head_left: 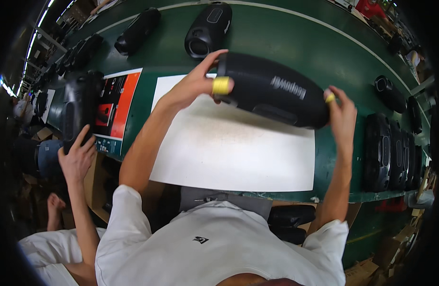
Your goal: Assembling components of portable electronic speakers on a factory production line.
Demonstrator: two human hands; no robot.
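Between my hands I hold a black barrel-shaped portable speaker [272,88], slanting down to the right above a white sheet [229,157] on the green table. My left hand [200,86] grips its left end, thumb wrapped in yellow tape. At the opposite end my right hand [342,109] presses against the rounded side, with yellow tape on a finger. The speaker's pale lettering and a recessed panel face me. Its underside and far side are hidden.
More black speakers stand beyond, one [210,28] straight ahead and another [138,31] to its left. Several speakers [383,152] are packed in a row at right. On the left, a co-worker's hand [79,157] touches a speaker [80,105] beside an orange-and-black printed sheet [119,105].
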